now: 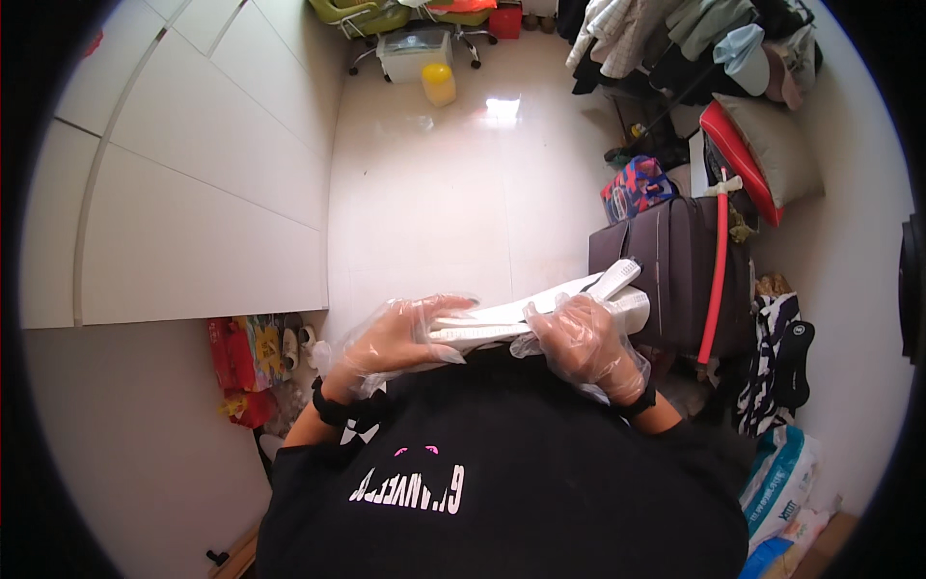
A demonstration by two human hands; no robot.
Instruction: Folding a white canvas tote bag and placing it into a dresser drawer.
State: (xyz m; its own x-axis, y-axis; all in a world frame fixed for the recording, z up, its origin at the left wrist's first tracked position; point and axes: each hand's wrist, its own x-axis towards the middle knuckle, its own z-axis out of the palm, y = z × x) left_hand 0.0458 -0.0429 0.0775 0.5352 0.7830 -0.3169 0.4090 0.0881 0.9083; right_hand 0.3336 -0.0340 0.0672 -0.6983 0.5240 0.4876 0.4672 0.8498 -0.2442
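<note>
Left hand (391,336), in a loose clear plastic glove (352,361): grasping the left end of a long white object (506,314), fingers along the far side, thumb along the near side. Right hand (582,340), gloved likewise, curls over the object toward its other end, knuckles up; fingertips hidden, so the exact purchase can't be told.

Risk, as I judge it: the slack film could slide on the pale surface and let one end dip. Baggy folds at the right hand might also catch between the white parts. A slim white piece (613,278) angles out beyond the right knuckles; whether it is joined to the rest can't be told. If loose, it could slip free should that grip ease.

Position: the object spans the gap between the hands, its left end within the left grasp, its rounded right end (632,311) projecting past the right hand. It lies crosswise in front of the black shirt (588,463); contact with the cloth is unclear.

Farther out: dark suitcase (680,280) to the right, red tube (717,289) along it; pale cabinet (212,232) to the left; yellow-lidded container (439,89) well off on the glossy floor (434,203).
</note>
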